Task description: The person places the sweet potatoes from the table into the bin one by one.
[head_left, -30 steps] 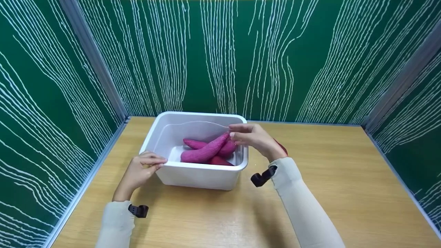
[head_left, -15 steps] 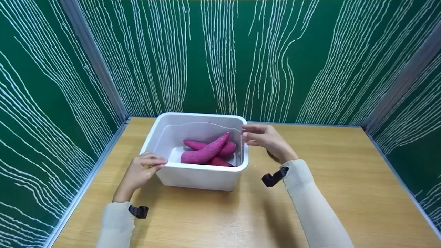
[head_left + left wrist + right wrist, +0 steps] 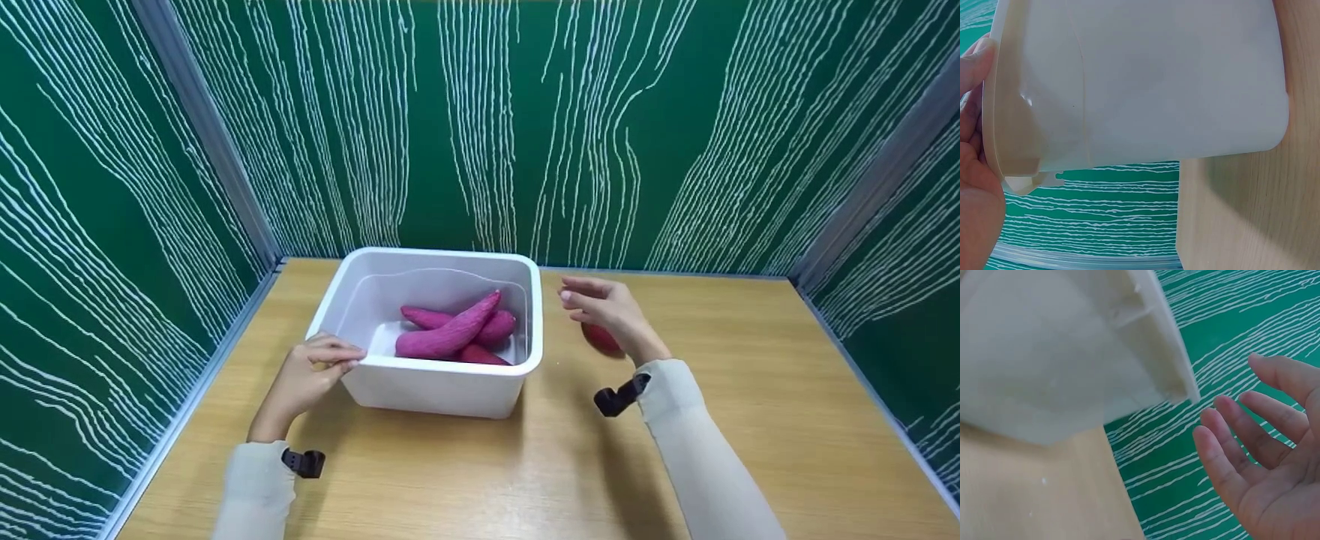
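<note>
A white plastic bin (image 3: 439, 386) stands on the table at center-left in the head view. Inside lie magenta sweet potatoes (image 3: 450, 334), one crossed over another, with a red one (image 3: 480, 355) partly hidden beneath. At the bin's front left corner my left hand (image 3: 311, 375) pinches the rim between thumb and fingers; the left wrist view shows this grip from outside. My right hand (image 3: 611, 311) is in the air right of the bin, its fingers loosely bent and holding nothing. Behind its wrist a red rounded thing (image 3: 600, 337) lies on the table, mostly covered by the hand.
The wooden table (image 3: 765, 390) extends to the right and in front of the bin. Green panels (image 3: 675, 135) with white wavy lines wall it in at the back and both sides, with grey metal posts (image 3: 202, 127) at the corners.
My right hand has drawn back from over the bin's right side, moving rightward past the rim. The red thing behind it shows more. My left hand keeps its place on the rim.
</note>
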Available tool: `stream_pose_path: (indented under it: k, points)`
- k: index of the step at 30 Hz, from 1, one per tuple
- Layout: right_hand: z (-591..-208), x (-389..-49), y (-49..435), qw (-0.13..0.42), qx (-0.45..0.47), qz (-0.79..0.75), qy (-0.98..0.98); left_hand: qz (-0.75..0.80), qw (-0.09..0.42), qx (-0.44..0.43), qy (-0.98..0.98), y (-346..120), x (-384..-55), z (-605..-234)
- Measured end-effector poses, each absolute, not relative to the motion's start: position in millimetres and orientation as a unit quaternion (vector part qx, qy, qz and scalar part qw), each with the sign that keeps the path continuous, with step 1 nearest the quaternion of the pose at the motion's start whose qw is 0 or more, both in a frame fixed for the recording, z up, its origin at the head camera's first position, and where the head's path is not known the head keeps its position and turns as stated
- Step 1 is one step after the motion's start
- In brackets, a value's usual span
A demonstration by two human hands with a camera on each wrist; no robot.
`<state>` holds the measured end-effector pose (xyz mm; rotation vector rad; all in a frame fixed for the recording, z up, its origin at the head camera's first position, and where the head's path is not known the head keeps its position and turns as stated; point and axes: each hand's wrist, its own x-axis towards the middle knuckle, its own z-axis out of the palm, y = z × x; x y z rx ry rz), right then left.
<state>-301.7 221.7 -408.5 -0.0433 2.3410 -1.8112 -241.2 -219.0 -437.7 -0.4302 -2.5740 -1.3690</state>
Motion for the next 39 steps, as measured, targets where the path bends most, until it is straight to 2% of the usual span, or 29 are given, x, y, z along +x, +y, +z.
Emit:
stream_pose_path:
  k: [19,33,39]
  points:
    - [-460.6,-304.9,261.0,-0.013,0.036,-0.559,0.828,-0.460,0.101,-0.138,-0.871,-219.4,-242.8,-440.2]
    - [-490.9,-307.9,278.1,-0.017,0.056,-0.533,0.844,-0.470,0.093,-0.130,-0.868,-219.5,-242.5,-437.0]
    - [-504.4,-309.2,285.3,0.003,0.066,-0.526,0.848,-0.467,0.088,-0.132,-0.870,-218.7,-243.9,-437.5]
